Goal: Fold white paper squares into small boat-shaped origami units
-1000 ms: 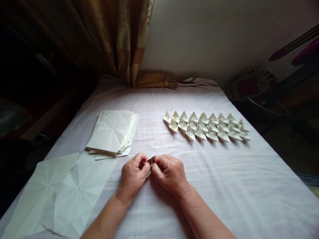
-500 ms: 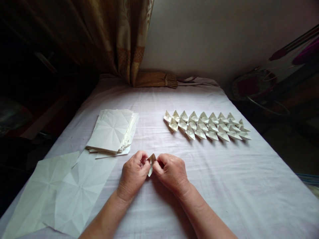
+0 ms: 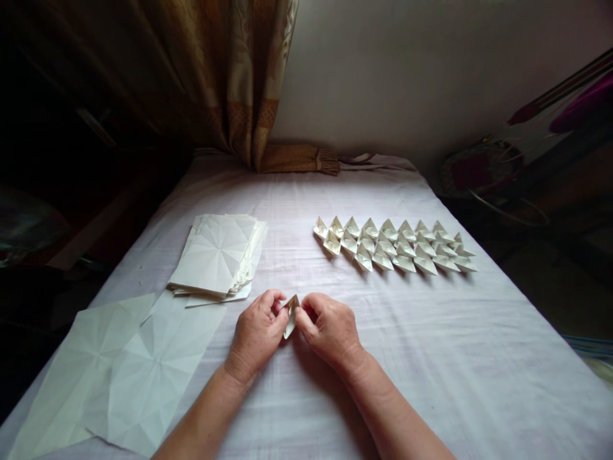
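Note:
Between my hands is a small folded paper boat, its pointed top upward and its long opening facing me. My left hand pinches its left side between thumb and fingers. On the other side, my right hand pinches the right edge, thumb toward me. Parts of the boat are covered by my fingertips. To the right and farther off, several finished paper boats stand in close rows. A stack of creased paper sheets lies beyond my left hand.
Two large creased sheets overlap at the front left of the white cloth. A brown curtain hangs at the back, its fringed tieback resting on the cloth's far edge. Dark clutter, including a bag-like object, lies off to the right.
The view has shifted slightly. The paper boat tilts a little more to the right between my fingers, and its opening looks slightly wider. Both hands keep their grip.

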`<state>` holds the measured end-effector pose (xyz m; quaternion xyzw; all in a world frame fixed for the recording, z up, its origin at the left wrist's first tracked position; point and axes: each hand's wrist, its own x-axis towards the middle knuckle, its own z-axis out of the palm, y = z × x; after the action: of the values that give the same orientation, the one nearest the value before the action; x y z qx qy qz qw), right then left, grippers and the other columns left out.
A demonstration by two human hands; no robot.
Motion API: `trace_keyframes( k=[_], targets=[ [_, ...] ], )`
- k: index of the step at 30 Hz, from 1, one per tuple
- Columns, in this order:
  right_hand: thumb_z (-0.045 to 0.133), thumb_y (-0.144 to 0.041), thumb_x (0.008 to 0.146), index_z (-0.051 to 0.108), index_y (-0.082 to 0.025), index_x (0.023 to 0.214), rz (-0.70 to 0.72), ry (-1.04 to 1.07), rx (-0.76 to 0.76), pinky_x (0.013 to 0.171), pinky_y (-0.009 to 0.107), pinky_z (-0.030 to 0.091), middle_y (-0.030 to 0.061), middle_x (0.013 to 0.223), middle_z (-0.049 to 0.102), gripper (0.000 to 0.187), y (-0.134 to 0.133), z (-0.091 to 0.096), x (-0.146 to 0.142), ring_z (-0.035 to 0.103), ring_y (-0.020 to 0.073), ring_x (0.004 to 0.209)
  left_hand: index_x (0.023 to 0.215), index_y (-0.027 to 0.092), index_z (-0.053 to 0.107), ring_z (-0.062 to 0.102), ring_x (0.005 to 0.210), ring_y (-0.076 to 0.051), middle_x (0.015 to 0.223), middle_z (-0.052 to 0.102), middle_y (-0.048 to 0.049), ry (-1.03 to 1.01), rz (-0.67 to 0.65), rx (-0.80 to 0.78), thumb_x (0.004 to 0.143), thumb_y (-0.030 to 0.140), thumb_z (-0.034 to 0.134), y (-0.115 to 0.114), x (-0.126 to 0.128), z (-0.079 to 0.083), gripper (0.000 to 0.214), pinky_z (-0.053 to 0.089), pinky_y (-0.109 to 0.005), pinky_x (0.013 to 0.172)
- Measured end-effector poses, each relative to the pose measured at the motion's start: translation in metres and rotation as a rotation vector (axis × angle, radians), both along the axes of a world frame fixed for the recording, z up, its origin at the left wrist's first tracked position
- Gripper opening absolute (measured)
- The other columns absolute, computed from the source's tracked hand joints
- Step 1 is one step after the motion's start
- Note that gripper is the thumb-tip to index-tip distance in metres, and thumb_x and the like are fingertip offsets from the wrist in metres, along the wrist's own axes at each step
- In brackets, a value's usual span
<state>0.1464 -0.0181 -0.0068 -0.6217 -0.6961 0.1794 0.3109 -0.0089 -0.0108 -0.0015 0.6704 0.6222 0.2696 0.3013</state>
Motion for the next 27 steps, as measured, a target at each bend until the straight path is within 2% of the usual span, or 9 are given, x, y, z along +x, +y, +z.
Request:
trace_keyframes(
  k=[1,3,4,6,8,11,16,22,27],
  targets=[
    [0.057,-0.024,0.082,0.067,-0.021,0.085,0.004,0.072,0.007,0.054,0.022,0.037,-0.0017,0.067,0.066,0.011,0.001,0.0,0.003,0.055,0.0108,0.052,0.095,0.022,0.063,0.059,0.057,-0.012,0.074,0.065,0.0019,0.001,-0.011,0.002,0.081,0.027,0.053,0.0,0.0,0.0,0.018,0.045,-0.023,0.058],
    [0.055,-0.023,0.083,0.065,-0.021,0.11,0.041,0.191,0.031,0.055,0.021,0.042,-0.0012,0.078,0.069,0.029,0.004,-0.001,0.008,0.055,0.0097,0.053,0.095,0.022,0.063,0.059,0.057,-0.013,0.074,0.066,0.0018,0.016,-0.031,0.025,0.082,0.029,0.053,-0.001,0.0,0.001,0.018,0.046,-0.024,0.059],
    [0.055,-0.023,0.083,0.064,-0.021,0.116,0.079,0.226,0.04,0.055,0.021,0.043,-0.0007,0.08,0.069,0.033,0.005,0.0,0.011,0.055,0.0097,0.054,0.094,0.022,0.063,0.059,0.057,-0.013,0.074,0.066,0.0018,0.029,-0.04,0.042,0.082,0.03,0.054,-0.001,0.0,0.001,0.017,0.046,-0.024,0.06],
    [0.056,-0.024,0.085,0.068,-0.021,0.109,0.154,0.247,0.041,0.057,0.021,0.045,-0.0001,0.077,0.069,0.027,0.007,0.0,0.015,0.057,0.0107,0.057,0.093,0.022,0.064,0.059,0.057,-0.013,0.074,0.067,0.002,0.051,-0.06,0.068,0.083,0.032,0.055,-0.002,0.0,0.001,0.016,0.045,-0.024,0.06],
    [0.058,-0.024,0.084,0.072,-0.021,0.09,0.187,0.232,0.022,0.058,0.022,0.045,-0.0001,0.069,0.068,0.015,0.008,0.001,0.017,0.059,0.0118,0.058,0.092,0.022,0.064,0.059,0.057,-0.013,0.074,0.068,0.0021,0.058,-0.077,0.075,0.085,0.035,0.055,-0.003,0.0,0.002,0.017,0.045,-0.024,0.061],
    [0.057,-0.023,0.082,0.07,-0.02,0.074,0.107,0.252,-0.013,0.056,0.021,0.044,-0.0003,0.064,0.068,0.015,0.009,0.001,0.016,0.06,0.0121,0.056,0.092,0.022,0.063,0.06,0.057,-0.013,0.077,0.069,0.0011,0.042,-0.085,0.064,0.089,0.042,0.051,-0.003,-0.001,0.003,0.024,0.046,-0.024,0.061],
    [0.055,-0.028,0.081,0.066,-0.02,0.068,-0.136,0.304,-0.038,0.053,0.021,0.043,-0.0009,0.058,0.066,0.019,0.011,0.0,0.018,0.058,0.0122,0.05,0.097,0.021,0.063,0.059,0.054,-0.013,0.078,0.07,-0.0001,-0.036,-0.071,0.039,0.086,0.048,0.053,-0.003,-0.003,0.006,0.031,0.048,-0.024,0.058],
    [0.055,-0.027,0.079,0.067,-0.021,0.069,-0.129,0.228,-0.073,0.054,0.022,0.043,-0.0001,0.059,0.068,0.017,0.011,0.002,0.018,0.061,0.0136,0.053,0.086,0.021,0.064,0.062,0.056,-0.012,0.071,0.069,0.0014,-0.05,-0.03,0.036,0.086,0.041,0.053,-0.003,-0.001,0.004,0.023,0.047,-0.022,0.057],
    [0.056,-0.031,0.08,0.065,-0.021,0.065,-0.072,0.19,-0.139,0.053,0.022,0.039,0.0002,0.057,0.066,0.021,0.009,0.005,0.019,0.058,0.0129,0.051,0.082,0.022,0.063,0.061,0.054,-0.012,0.07,0.069,0.0022,-0.077,0.009,0.062,0.086,0.042,0.053,-0.003,0.0,0.003,0.023,0.049,-0.021,0.059]
  ],
)
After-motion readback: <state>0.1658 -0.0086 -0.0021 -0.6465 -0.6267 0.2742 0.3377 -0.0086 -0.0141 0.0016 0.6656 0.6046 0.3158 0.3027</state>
